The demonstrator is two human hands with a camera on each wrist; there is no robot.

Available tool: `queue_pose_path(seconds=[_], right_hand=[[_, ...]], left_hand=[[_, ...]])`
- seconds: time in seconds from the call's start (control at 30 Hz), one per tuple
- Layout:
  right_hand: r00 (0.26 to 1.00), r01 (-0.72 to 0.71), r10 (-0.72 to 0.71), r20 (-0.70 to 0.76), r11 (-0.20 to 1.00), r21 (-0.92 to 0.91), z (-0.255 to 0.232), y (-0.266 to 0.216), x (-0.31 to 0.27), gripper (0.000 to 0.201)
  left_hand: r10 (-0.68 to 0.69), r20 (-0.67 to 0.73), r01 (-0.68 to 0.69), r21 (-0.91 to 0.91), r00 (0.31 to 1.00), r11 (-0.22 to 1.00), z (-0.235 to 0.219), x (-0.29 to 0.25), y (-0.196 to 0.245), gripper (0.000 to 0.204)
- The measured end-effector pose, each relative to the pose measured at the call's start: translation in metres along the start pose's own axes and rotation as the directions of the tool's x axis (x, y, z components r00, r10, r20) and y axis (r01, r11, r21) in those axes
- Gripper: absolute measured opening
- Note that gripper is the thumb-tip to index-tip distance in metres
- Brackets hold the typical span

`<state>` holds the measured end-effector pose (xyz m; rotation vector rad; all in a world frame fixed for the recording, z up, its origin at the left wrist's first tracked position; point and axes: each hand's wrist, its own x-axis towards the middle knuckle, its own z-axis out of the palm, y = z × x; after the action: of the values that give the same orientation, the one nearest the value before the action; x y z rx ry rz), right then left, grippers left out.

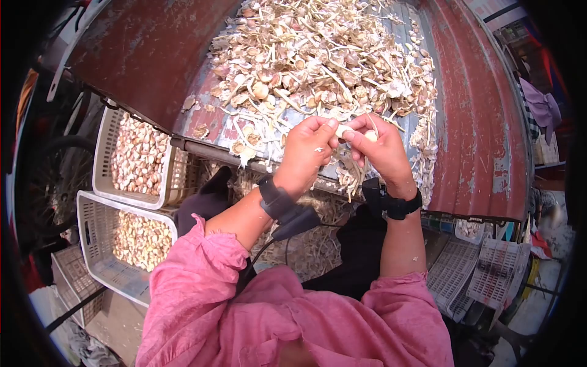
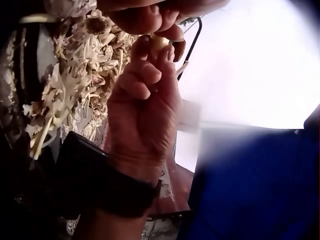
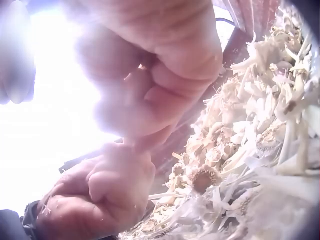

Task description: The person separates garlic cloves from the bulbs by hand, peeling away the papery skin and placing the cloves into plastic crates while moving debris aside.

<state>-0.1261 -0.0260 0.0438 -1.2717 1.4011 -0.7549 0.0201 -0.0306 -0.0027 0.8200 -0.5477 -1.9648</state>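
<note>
My two hands meet over the near edge of a metal bed point(image 1: 211, 131) heaped with garlic skins and stalks point(image 1: 318, 61). Between the fingertips sits a small pale garlic clove point(image 1: 343, 130), pinched from the left by my left hand point(image 1: 304, 153) and from the right by my right hand point(image 1: 389, 153). Another whitish piece point(image 1: 370, 135) shows among the right hand's fingers. In the left wrist view the clove point(image 2: 159, 45) peeks out between the right thumb and fingers, close under the left fingers point(image 2: 132, 17). The right wrist view shows the hands touching, the clove mostly hidden.
At left stand two plastic crates: the farther crate point(image 1: 101, 150) holds reddish-skinned cloves, the nearer crate point(image 1: 92, 232) paler ones. Red corrugated metal point(image 1: 483, 116) walls the bed's right side. More slatted crates point(image 1: 498, 272) lie at lower right. A cable point(image 1: 260, 254) hangs near the left wrist.
</note>
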Motion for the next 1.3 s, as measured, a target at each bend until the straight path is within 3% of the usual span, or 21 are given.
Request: queue_pose_path(seconds=[0.07,0.23,0.3,0.4,0.47,0.5,0.53,0.57,0.6,0.63,0.67,0.73,0.8,0.87,0.9,0.93,0.97,1.03,1.17,1.23,1.3], right_hand=[[0.997,0.042,-0.060,0.052,0.954,0.297,0.002,0.004,-0.001,0.013],[0.997,0.077,-0.080,-0.010,0.916,0.393,-0.001,0.011,0.002,0.013],[0.998,0.060,-0.050,-0.033,0.902,0.428,-0.008,0.010,0.004,0.014],[0.973,0.157,-0.085,-0.215,0.925,0.346,-0.005,-0.011,0.004,0.016],[0.980,0.180,-0.153,-0.130,0.955,0.235,0.023,-0.042,-0.001,0.015],[0.981,0.162,-0.189,0.049,0.929,0.332,0.048,-0.065,-0.009,0.015],[0.917,0.350,-0.373,0.140,0.923,0.161,0.084,-0.082,-0.013,0.015],[0.764,0.534,-0.578,0.288,0.816,0.220,0.125,-0.089,-0.015,0.015],[0.604,0.628,-0.638,0.477,0.750,0.208,0.156,-0.101,-0.029,0.019],[0.488,0.729,-0.828,0.275,0.560,0.394,0.202,-0.100,-0.041,0.015],[0.485,0.731,-0.830,0.275,0.558,0.392,0.213,-0.105,-0.047,0.015],[0.531,0.719,-0.810,0.248,0.586,0.374,0.227,-0.119,-0.055,0.013],[0.638,0.629,-0.718,0.279,0.694,0.349,0.183,-0.119,-0.038,0.013],[0.802,0.582,-0.552,0.229,0.809,-0.085,0.114,-0.094,-0.014,0.026],[0.833,0.484,-0.550,0.052,0.680,-0.551,0.077,-0.070,-0.004,0.029],[0.867,0.240,-0.488,-0.098,0.583,-0.776,0.043,-0.051,0.005,0.024],[0.904,0.040,-0.344,-0.254,0.659,-0.751,0.013,-0.027,0.020,0.018],[0.892,-0.087,-0.246,-0.379,0.728,-0.680,-0.023,0.004,0.046,0.016],[0.933,0.030,-0.257,-0.251,0.751,-0.660,-0.017,0.031,0.095,0.016],[0.950,0.020,-0.237,-0.206,0.699,-0.715,-0.019,0.029,0.098,0.014],[0.948,-0.008,-0.203,-0.247,0.758,-0.652,-0.024,0.036,0.090,0.012]], left_hand=[[-0.011,0.054,0.017,-0.124,0.998,0.992,-0.002,0.001,0.002,0.012],[-0.027,0.050,0.042,-0.319,0.998,0.947,0.002,0.000,0.005,0.016],[-0.089,-0.111,0.038,-0.395,0.990,0.918,-0.006,0.006,0.000,0.018],[-0.110,-0.146,0.049,-0.368,0.983,0.929,-0.011,0.007,-0.003,0.018],[-0.084,-0.134,0.029,-0.367,0.987,0.930,-0.012,0.006,-0.003,0.018],[-0.072,-0.116,0.025,-0.361,0.991,0.932,-0.012,0.005,-0.006,0.018],[0.088,-0.139,-0.140,-0.426,0.986,0.894,-0.014,0.010,-0.025,0.017],[-0.115,-0.161,0.056,-0.332,0.980,0.942,-0.025,0.016,-0.018,0.018],[-0.082,-0.141,0.032,-0.325,0.987,0.945,-0.020,0.010,-0.012,0.018],[-0.052,-0.121,0.011,-0.317,0.991,0.948,-0.016,0.004,-0.007,0.018],[-0.048,-0.118,0.009,-0.316,0.992,0.949,-0.017,0.003,-0.005,0.018],[-0.084,-0.157,0.023,-0.356,0.984,0.934,-0.024,0.003,0.002,0.018],[-0.073,-0.171,0.006,-0.366,0.982,0.931,-0.027,-0.005,0.010,0.018],[-0.050,-0.208,-0.030,-0.365,0.977,0.930,-0.030,-0.005,0.015,0.018],[-0.039,-0.230,-0.048,-0.358,0.972,0.932,-0.032,-0.002,0.016,0.018],[-0.039,-0.194,-0.033,-0.357,0.980,0.933,-0.034,-0.004,0.021,0.018],[-0.041,-0.158,-0.018,-0.357,0.987,0.934,-0.034,-0.007,0.026,0.018],[-0.059,-0.148,0.001,-0.365,0.987,0.931,-0.031,-0.009,0.026,0.018],[-0.064,-0.130,0.014,-0.353,0.990,0.935,-0.026,-0.004,0.019,0.018],[-0.084,-0.137,0.033,-0.339,0.987,0.940,-0.024,-0.002,0.019,0.018],[-0.097,-0.113,0.052,-0.348,0.989,0.936,-0.023,-0.002,0.014,0.017]])
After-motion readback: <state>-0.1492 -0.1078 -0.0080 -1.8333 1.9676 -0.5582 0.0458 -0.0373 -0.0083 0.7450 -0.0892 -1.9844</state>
